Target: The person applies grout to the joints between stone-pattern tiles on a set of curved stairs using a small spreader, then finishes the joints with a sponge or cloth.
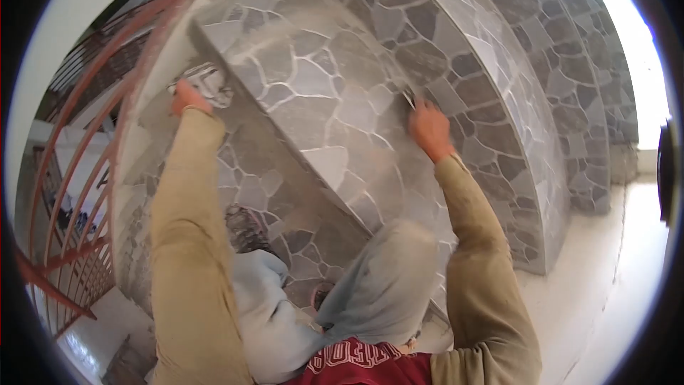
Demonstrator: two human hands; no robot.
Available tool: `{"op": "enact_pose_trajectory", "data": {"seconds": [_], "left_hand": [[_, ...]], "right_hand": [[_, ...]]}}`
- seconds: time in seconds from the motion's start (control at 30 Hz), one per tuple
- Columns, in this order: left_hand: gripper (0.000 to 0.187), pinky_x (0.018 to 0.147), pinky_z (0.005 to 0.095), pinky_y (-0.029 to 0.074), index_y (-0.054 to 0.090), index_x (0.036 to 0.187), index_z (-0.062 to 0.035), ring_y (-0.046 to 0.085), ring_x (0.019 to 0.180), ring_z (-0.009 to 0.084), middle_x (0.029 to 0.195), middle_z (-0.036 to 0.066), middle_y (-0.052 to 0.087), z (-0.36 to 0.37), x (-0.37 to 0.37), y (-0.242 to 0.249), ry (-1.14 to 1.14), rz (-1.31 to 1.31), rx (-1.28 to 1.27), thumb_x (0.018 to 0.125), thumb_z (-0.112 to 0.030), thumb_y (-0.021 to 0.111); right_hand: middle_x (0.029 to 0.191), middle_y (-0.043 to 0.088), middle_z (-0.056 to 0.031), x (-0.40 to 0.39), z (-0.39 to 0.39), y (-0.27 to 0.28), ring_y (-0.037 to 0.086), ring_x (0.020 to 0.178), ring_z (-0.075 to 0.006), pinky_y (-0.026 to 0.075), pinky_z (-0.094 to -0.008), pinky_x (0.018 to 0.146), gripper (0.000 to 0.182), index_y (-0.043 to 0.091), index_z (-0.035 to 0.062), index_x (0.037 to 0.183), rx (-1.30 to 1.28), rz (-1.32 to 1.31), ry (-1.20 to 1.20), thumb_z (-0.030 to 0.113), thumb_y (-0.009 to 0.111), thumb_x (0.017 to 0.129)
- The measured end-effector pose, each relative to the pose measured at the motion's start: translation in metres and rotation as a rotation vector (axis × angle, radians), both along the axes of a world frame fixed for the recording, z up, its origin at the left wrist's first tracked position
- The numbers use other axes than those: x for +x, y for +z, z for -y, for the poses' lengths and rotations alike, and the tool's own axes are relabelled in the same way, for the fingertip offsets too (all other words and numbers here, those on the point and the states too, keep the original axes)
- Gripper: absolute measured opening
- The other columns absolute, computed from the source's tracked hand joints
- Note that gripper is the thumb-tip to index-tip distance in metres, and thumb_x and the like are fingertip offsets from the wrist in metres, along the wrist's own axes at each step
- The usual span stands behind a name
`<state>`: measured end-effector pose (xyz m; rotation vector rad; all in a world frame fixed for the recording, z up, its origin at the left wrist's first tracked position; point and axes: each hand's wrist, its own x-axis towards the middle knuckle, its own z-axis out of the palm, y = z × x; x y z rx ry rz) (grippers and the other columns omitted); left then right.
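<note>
My left hand (pixel 187 98) is closed on a crumpled grey-and-white rag (pixel 210 83), at the left end of a stone step near the wall. On the right, my right hand (pixel 430 130) grips a small thin tool (pixel 409 97) whose tip points at the step's surface. Its exact kind is too small to tell. Beneath both arms lies the stone-clad step (pixel 299 75), with irregular grey stones and pale joint lines. Dusty smears cover parts of it.
Further stone-faced curved steps (pixel 491 50) rise to the right. A reddish metal railing (pixel 85 114) runs along the left side. My bent knee (pixel 385 271) and a patterned shoe (pixel 247 232) are on the lower steps. Pale floor (pixel 584 278) extends at the lower right.
</note>
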<state>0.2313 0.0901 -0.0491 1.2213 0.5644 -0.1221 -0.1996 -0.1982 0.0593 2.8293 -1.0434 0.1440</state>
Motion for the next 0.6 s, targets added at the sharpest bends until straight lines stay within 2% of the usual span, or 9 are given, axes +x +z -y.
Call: {"op": "enact_pose_trajectory", "data": {"seconds": [0.07, 0.13, 0.2, 0.27, 0.37, 0.43, 0.47, 0.53, 0.6], "left_hand": [[0.043, 0.077, 0.0394, 0.056, 0.068, 0.11, 0.0091, 0.07, 0.086, 0.0281, 0.103, 0.018, 0.072, 0.012, 0.017, 0.021, 0.084, 0.201, -0.042, 0.082, -0.023, 0.065], [0.044, 0.082, 0.0382, 0.055, 0.068, 0.112, 0.0085, 0.069, 0.084, 0.0286, 0.103, 0.02, 0.072, 0.015, 0.028, 0.048, 0.022, 0.471, 0.282, 0.083, -0.025, 0.067], [0.046, 0.081, 0.0374, 0.054, 0.067, 0.115, 0.0075, 0.068, 0.08, 0.028, 0.099, 0.019, 0.073, 0.035, 0.063, 0.041, 0.166, 0.811, 0.645, 0.084, -0.026, 0.068], [0.045, 0.082, 0.0375, 0.053, 0.066, 0.118, 0.0051, 0.069, 0.087, 0.0282, 0.101, 0.019, 0.073, 0.057, 0.057, 0.092, -0.055, 1.011, 0.514, 0.086, -0.026, 0.067], [0.041, 0.096, 0.0377, 0.049, 0.066, 0.124, 0.001, 0.067, 0.109, 0.0294, 0.115, 0.02, 0.071, 0.089, 0.008, 0.162, -0.424, 0.866, 0.349, 0.09, -0.021, 0.065], [0.034, 0.093, 0.0371, 0.051, 0.068, 0.122, -0.007, 0.068, 0.107, 0.0266, 0.113, 0.016, 0.072, 0.125, -0.005, 0.164, -0.495, 1.055, 0.344, 0.089, -0.007, 0.061], [0.037, 0.09, 0.0371, 0.052, 0.07, 0.119, -0.0116, 0.068, 0.104, 0.0245, 0.11, 0.013, 0.072, 0.151, -0.002, 0.152, -0.467, 1.298, 0.374, 0.088, 0.003, 0.057], [0.042, 0.098, 0.0419, 0.05, 0.069, 0.123, -0.0156, 0.067, 0.11, 0.0291, 0.116, 0.012, 0.071, 0.202, -0.013, 0.152, -0.576, 1.566, 0.341, 0.089, 0.004, 0.054], [0.041, 0.103, 0.0442, 0.047, 0.067, 0.125, -0.0156, 0.064, 0.113, 0.0331, 0.119, 0.012, 0.07, 0.252, -0.017, 0.135, -0.73, 1.733, 0.562, 0.089, -0.001, 0.054]], "right_hand": [[0.101, 0.067, -0.0186, -0.001, -0.037, 0.007, 0.067, 0.092, -0.0386, 0.056, -0.0502, 0.073, 0.02, 0.065, 0.0044, 0.102, 0.045, -0.081, 0.143, 0.012, 0.056, 0.086], [0.103, 0.067, -0.0188, -0.004, -0.052, 0.006, 0.067, 0.093, -0.0391, 0.056, -0.0516, 0.073, 0.021, 0.065, 0.0032, 0.103, 0.102, -0.102, 0.154, 0.012, 0.056, 0.086], [0.102, 0.067, -0.0188, -0.009, -0.019, 0.001, 0.067, 0.093, -0.0391, 0.056, -0.0517, 0.073, 0.021, 0.065, 0.0028, 0.101, 0.072, -0.041, 0.059, 0.011, 0.056, 0.085], [0.102, 0.067, -0.0188, 0.004, 0.006, 0.0, 0.067, 0.093, -0.0392, 0.055, -0.0519, 0.073, 0.02, 0.066, 0.0024, 0.1, 0.023, 0.029, -0.038, 0.011, 0.056, 0.085], [0.098, 0.068, -0.0189, 0.012, 0.011, -0.002, 0.067, 0.091, -0.0398, 0.055, -0.0511, 0.074, 0.017, 0.067, 0.0023, 0.095, 0.018, -0.017, -0.063, 0.01, 0.057, 0.084], [0.094, 0.068, -0.0194, 0.013, 0.01, -0.001, 0.067, 0.09, -0.0404, 0.054, -0.051, 0.076, 0.016, 0.068, 0.0028, 0.092, 0.007, -0.024, -0.054, 0.01, 0.058, 0.082], [0.094, 0.068, -0.0194, 0.016, 0.01, -0.001, 0.067, 0.09, -0.0404, 0.054, -0.051, 0.076, 0.016, 0.068, 0.0028, 0.092, -0.008, -0.023, -0.042, 0.01, 0.058, 0.082], [0.092, 0.068, -0.0201, 0.016, 0.013, -0.003, 0.066, 0.087, -0.042, 0.053, -0.0519, 0.078, 0.016, 0.068, 0.0019, 0.093, 0.042, -0.013, -0.096, 0.01, 0.059, 0.081], [0.092, 0.068, -0.0218, 0.016, 0.014, -0.002, 0.066, 0.087, -0.0436, 0.053, -0.0526, 0.076, 0.018, 0.067, 0.002, 0.095, 0.007, -0.003, -0.067, 0.01, 0.059, 0.081]]}}
